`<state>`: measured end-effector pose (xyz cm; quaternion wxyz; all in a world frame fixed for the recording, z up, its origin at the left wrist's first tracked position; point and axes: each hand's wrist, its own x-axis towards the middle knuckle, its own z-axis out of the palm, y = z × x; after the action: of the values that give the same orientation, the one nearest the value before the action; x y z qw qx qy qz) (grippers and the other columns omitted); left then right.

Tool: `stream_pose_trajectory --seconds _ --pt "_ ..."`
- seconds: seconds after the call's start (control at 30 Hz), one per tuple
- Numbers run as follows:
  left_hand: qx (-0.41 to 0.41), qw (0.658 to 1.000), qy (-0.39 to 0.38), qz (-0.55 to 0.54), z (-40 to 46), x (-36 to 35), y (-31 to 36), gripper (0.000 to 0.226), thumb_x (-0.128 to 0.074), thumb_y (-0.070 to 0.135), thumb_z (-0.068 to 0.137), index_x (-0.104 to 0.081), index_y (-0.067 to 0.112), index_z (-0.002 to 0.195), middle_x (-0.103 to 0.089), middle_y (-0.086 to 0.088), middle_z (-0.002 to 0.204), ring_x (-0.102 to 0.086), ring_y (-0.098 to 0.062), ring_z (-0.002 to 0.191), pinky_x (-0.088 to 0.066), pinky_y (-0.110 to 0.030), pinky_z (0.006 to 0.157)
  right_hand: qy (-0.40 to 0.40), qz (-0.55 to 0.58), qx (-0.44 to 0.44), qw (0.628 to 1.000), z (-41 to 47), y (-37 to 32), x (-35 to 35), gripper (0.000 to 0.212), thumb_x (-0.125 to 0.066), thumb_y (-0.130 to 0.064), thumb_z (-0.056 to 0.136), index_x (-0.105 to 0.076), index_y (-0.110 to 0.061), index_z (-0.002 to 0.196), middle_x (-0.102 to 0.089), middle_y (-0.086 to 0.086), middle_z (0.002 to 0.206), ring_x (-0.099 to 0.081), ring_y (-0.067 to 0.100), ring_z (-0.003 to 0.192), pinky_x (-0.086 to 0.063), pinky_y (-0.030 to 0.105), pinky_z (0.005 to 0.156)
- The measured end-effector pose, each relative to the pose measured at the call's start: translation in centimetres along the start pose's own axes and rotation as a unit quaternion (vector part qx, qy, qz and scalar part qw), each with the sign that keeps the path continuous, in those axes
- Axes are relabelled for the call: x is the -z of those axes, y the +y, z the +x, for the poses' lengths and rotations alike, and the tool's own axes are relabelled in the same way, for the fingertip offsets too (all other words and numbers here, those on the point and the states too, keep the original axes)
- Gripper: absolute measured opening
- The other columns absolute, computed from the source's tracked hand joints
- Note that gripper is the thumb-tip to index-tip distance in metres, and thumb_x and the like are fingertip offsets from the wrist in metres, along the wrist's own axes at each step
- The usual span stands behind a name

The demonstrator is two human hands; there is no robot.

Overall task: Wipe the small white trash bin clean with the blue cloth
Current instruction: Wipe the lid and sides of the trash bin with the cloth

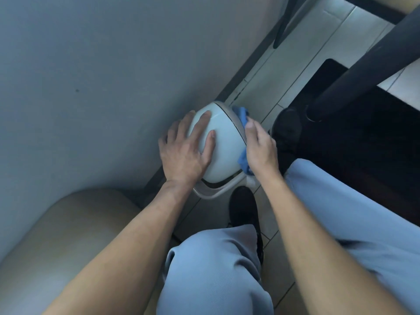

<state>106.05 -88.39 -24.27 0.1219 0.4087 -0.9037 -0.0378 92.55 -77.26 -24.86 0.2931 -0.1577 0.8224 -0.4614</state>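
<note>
Against bin (223,144), right hand (260,146) presses cloth (243,162).

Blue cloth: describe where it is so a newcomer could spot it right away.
Start at the grey wall and follow its base to the small white trash bin on the tiled floor. The blue cloth is pressed against the bin's right side under the right hand. It is the only bright blue, crumpled thing there.

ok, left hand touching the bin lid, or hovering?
Touching. The head view shows the left hand laid flat on the domed lid of the white trash bin, fingers spread against its surface with no gap, while the right hand presses the blue cloth.
</note>
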Motion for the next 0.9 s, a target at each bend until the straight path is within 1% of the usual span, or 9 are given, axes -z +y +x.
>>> stream_pose_trajectory --seconds 0.1,0.2,0.3,0.43,0.53,0.6,0.73,0.8,0.9 --pt "0.002 1.0 -0.005 0.005 0.0 0.0 -0.1 0.045 -0.039 0.055 0.104 -0.052 0.04 0.144 -0.054 0.003 0.148 -0.057 -0.028 0.123 -0.046 -0.046 0.09 0.027 0.005 0.0 1.0 -1.0 0.1 -0.6 0.041 -0.036 -0.035 0.109 -0.057 -0.023 0.142 -0.06 -0.004 0.142 -0.052 0.014 0.13 -0.034 0.019 0.099" --pt "0.029 0.999 0.002 0.015 0.1 -0.2 0.1 0.045 -0.036 0.054 0.105 -0.051 0.04 0.145 -0.054 -0.001 0.147 -0.058 -0.031 0.12 -0.046 -0.045 0.089 -0.008 -0.021 -0.013 1.0 1.2 -1.9 -0.8 0.04 -0.036 -0.035 0.106 -0.06 -0.027 0.136 -0.062 -0.004 0.137 -0.054 0.019 0.124 -0.039 0.028 0.095" --pt "0.032 0.999 0.01 0.024 0.2 -0.4 0.1 0.045 -0.036 0.052 0.106 -0.051 0.039 0.145 -0.055 -0.003 0.146 -0.059 -0.032 0.117 -0.046 -0.045 0.087 -0.078 -0.072 0.01 0.994 4.6 -4.4 -1.2 0.043 -0.035 -0.041 0.099 -0.06 -0.034 0.134 -0.064 -0.001 0.136 -0.056 0.029 0.125 -0.043 0.04 0.105" --pt "0.032 0.999 0.002 0.025 0.2 -0.2 0.0 0.045 -0.037 0.053 0.105 -0.05 0.039 0.146 -0.054 -0.004 0.147 -0.059 -0.033 0.118 -0.045 -0.046 0.087 -0.126 -0.096 0.076 0.984 6.4 -6.6 -2.3 0.045 -0.038 -0.042 0.092 -0.062 -0.04 0.131 -0.064 -0.008 0.138 -0.055 0.026 0.13 -0.042 0.042 0.11" --pt "0.015 1.0 -0.007 0.018 0.2 -0.1 0.0 0.045 -0.038 0.054 0.105 -0.051 0.039 0.145 -0.055 -0.002 0.147 -0.059 -0.032 0.116 -0.045 -0.046 0.089 -0.066 -0.047 0.066 0.995 5.0 -5.3 -1.9 0.042 -0.042 -0.043 0.095 -0.065 -0.037 0.129 -0.065 -0.014 0.135 -0.058 0.017 0.126 -0.044 0.036 0.108" --pt "-0.001 1.0 -0.007 0.015 0.3 0.0 0.0 0.045 -0.039 0.054 0.104 -0.052 0.039 0.145 -0.055 -0.002 0.146 -0.059 -0.031 0.116 -0.045 -0.046 0.09 -0.01 -0.033 0.029 0.999 3.0 -3.0 -1.3 0.04 -0.04 -0.042 0.101 -0.065 -0.033 0.131 -0.067 -0.012 0.132 -0.059 0.015 0.122 -0.045 0.032 0.099" --pt "0.0 1.0 -0.004 0.015 0.3 0.1 0.0 0.045 -0.039 0.053 0.104 -0.052 0.039 0.144 -0.055 -0.002 0.145 -0.058 -0.031 0.118 -0.045 -0.046 0.09 0.058 0.014 -0.015 0.998 -1.3 0.5 -0.5 0.038 -0.037 -0.033 0.108 -0.063 -0.022 0.133 -0.063 -0.007 0.134 -0.052 0.004 0.117 -0.033 0.017 0.091" --pt "0.003 1.0 -0.005 0.017 0.2 0.0 0.1 0.045 -0.037 0.053 0.104 -0.052 0.039 0.145 -0.055 -0.003 0.145 -0.057 -0.032 0.118 -0.046 -0.046 0.09 0.048 0.014 -0.038 0.998 -0.8 0.0 -0.5 0.035 -0.036 -0.032 0.107 -0.066 -0.021 0.121 -0.065 -0.003 0.125 -0.055 0.012 0.11 -0.035 0.025 0.085" --pt "0.024 1.0 0.003 0.019 0.3 -0.1 0.2 0.045 -0.036 0.053 0.105 -0.051 0.039 0.145 -0.055 -0.004 0.146 -0.057 -0.033 0.118 -0.046 -0.046 0.089 -0.024 -0.059 -0.06 0.996 2.5 -2.6 -0.7 0.032 -0.034 -0.038 0.103 -0.06 -0.021 0.095 -0.065 0.009 0.111 -0.055 0.032 0.098 -0.038 0.037 0.077"
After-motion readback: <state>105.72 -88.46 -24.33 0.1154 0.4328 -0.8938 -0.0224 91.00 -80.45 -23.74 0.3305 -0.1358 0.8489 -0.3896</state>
